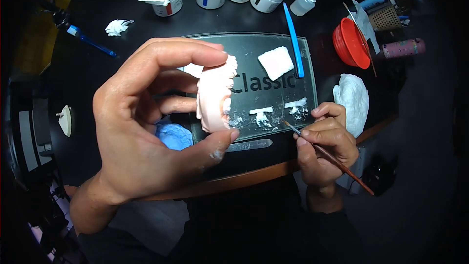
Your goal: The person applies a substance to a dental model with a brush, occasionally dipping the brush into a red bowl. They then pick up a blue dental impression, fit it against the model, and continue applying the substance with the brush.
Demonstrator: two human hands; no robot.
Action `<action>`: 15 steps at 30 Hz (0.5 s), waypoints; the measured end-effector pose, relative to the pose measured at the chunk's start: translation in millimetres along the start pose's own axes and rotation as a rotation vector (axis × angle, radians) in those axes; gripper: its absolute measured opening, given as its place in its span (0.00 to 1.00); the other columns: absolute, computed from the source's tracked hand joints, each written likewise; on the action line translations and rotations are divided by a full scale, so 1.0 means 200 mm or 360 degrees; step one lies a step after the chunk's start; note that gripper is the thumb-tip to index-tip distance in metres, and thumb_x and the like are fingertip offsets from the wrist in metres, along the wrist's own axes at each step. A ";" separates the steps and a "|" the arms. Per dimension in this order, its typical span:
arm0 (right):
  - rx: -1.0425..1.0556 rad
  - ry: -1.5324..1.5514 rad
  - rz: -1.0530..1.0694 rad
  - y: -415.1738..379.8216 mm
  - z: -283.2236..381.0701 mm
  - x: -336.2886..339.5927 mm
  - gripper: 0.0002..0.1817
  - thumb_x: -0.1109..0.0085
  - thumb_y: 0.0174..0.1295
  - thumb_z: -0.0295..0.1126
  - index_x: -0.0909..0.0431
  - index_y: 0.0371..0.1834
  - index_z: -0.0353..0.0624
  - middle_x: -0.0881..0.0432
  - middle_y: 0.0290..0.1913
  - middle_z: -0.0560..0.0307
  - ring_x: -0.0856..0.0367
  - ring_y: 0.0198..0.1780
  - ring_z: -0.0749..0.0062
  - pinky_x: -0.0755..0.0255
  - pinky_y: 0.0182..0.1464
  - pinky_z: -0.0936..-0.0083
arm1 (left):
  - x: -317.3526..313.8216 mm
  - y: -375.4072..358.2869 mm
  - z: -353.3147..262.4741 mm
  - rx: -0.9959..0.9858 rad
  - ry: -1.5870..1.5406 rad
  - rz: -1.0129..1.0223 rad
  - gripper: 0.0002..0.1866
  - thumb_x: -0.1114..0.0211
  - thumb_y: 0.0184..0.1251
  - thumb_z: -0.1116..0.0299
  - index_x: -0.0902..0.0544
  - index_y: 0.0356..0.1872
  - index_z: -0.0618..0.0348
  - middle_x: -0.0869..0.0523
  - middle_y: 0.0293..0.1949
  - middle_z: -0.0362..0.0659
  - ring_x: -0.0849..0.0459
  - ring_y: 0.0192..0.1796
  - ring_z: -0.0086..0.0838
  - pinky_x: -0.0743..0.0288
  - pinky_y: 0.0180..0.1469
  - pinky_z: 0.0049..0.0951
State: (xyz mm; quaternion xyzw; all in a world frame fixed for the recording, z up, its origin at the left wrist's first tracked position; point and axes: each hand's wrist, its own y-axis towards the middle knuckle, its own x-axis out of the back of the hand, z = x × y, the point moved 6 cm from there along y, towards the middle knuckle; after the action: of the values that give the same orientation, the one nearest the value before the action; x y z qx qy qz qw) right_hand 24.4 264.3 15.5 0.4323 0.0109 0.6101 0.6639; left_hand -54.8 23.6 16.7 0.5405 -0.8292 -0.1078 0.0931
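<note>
At centre, twd 10 o'clock, the cast (211, 98) is gripped btw. thumb & fingertips of the L hand (137, 124), its ends partly covered. At 4 o'clock the brush (337, 164) is pinched in the R hand (328, 142); whether the slab (244, 46) is touched by its tip can't be told. At 8 o'clock the blue mould (177, 138) is half hidden, & at 6 the spatula's (254, 145) L end is blocked by the L thumb.

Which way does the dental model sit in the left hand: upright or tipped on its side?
Tipped on its side: the left hand grips the model between thumb and fingers, its teeth facing the picture's right.
</note>
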 end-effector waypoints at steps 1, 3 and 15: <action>0.0012 -0.0055 -0.0033 -0.01 0.00 0.02 0.07 0.34 0.49 0.18 0.18 0.29 0.41 0.16 0.23 0.58 0.23 0.28 0.74 0.27 0.53 0.62 | 0.00 0.00 0.00 0.0021 0.0026 0.0023 0.36 0.18 0.45 0.82 0.22 0.60 0.72 0.23 0.65 0.56 0.14 0.61 0.31 0.12 0.60 0.29; 0.0032 -0.0174 -0.0088 -0.03 -0.02 0.07 0.06 0.34 0.49 0.18 0.18 0.29 0.40 0.16 0.23 0.59 0.24 0.26 0.74 0.27 0.53 0.63 | 0.00 -0.01 0.00 0.0026 0.0019 0.0017 0.36 0.17 0.46 0.81 0.22 0.61 0.71 0.23 0.66 0.56 0.15 0.62 0.31 0.13 0.62 0.30; -0.0024 -0.0300 -0.0055 -0.05 -0.04 0.06 0.07 0.33 0.47 0.17 0.17 0.28 0.41 0.14 0.24 0.59 0.20 0.25 0.74 0.24 0.52 0.64 | -0.01 -0.01 0.01 0.0046 0.0029 0.0051 0.36 0.16 0.47 0.78 0.22 0.61 0.70 0.23 0.65 0.55 0.16 0.63 0.31 0.17 0.65 0.31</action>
State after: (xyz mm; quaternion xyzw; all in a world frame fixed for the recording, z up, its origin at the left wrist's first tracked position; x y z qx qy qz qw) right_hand 30.8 279.3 9.8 0.4825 -0.0487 0.5554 0.6756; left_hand -52.3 24.6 13.8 0.5294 -0.8383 -0.0895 0.0945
